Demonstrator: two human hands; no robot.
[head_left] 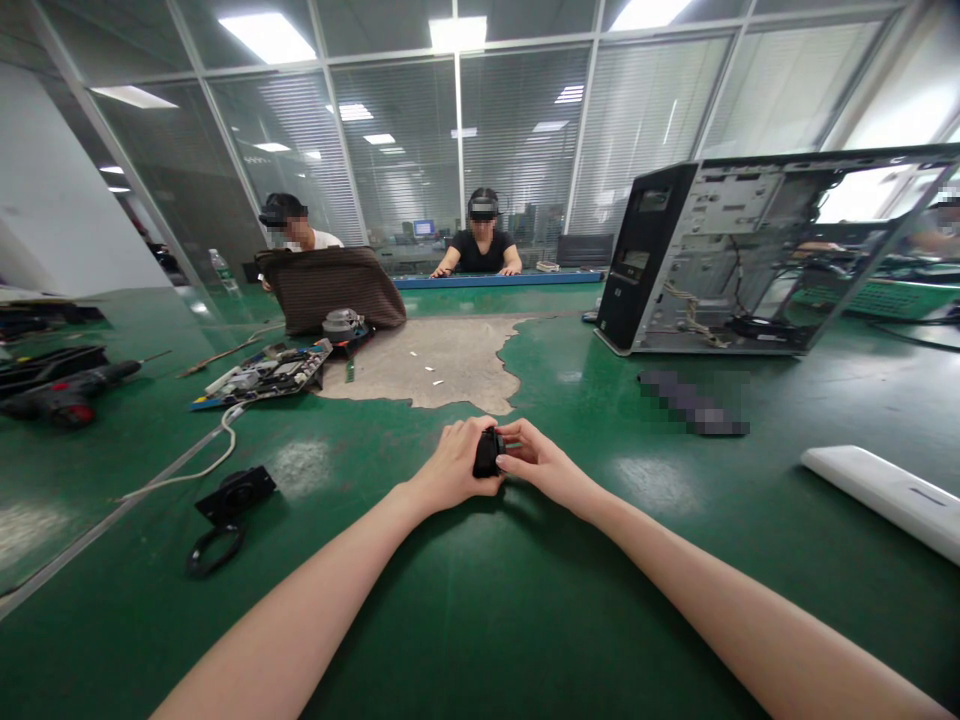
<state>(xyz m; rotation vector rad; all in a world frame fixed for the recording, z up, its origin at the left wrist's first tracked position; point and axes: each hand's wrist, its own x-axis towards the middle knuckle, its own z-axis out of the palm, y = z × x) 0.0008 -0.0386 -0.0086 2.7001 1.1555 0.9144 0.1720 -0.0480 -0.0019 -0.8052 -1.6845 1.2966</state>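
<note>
A small black object [487, 454] is held between my two hands, just above the green table [480, 600]. My left hand [457, 462] wraps round its left side, thumb below and fingers over the top. From the right, the fingertips of my right hand [534, 455] press on its right edge. Much of the object is hidden by my fingers, and its exact kind is too small to tell. To the left lie a black square part [238, 494] and a black ring [214, 550].
An open computer case [720, 260] stands at the back right. Nearer are a blurred dark item [690, 402] and a white device [885, 495]. Left are a circuit board [262, 375], a cable [225, 440], a power drill [71, 395] and a brown bag [330, 288]. Two people sit across.
</note>
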